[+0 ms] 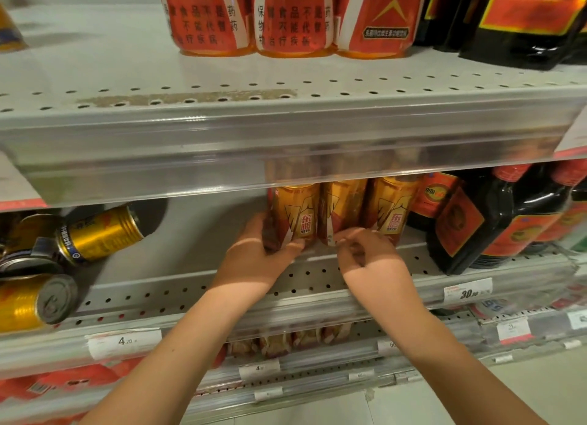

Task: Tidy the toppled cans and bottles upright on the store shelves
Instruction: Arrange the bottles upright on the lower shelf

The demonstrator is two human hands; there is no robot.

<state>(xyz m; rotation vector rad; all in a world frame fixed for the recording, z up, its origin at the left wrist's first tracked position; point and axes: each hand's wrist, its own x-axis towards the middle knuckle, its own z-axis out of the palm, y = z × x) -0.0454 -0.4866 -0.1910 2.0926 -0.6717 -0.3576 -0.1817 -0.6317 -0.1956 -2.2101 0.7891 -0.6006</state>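
Observation:
Three gold-and-red drink bottles stand upright in a row on the middle shelf (317, 275). My left hand (254, 259) grips the base of the leftmost bottle (295, 214), thumb in front. My right hand (365, 249) has curled fingers at the foot of the middle bottle (343, 208) and pinches its lower edge; the third bottle (392, 208) stands just right of it. At the shelf's left end several gold cans lie toppled on their sides, among them one tilted can (101, 234) and one with its lid facing me (35, 300).
Large dark bottles with red labels (495, 224) stand close on the right. The upper shelf (286, 129) overhangs the bottle tops and carries three red-labelled bottles (292, 17). Price tags (124, 342) line the shelf rail. Lower shelves hold more packs.

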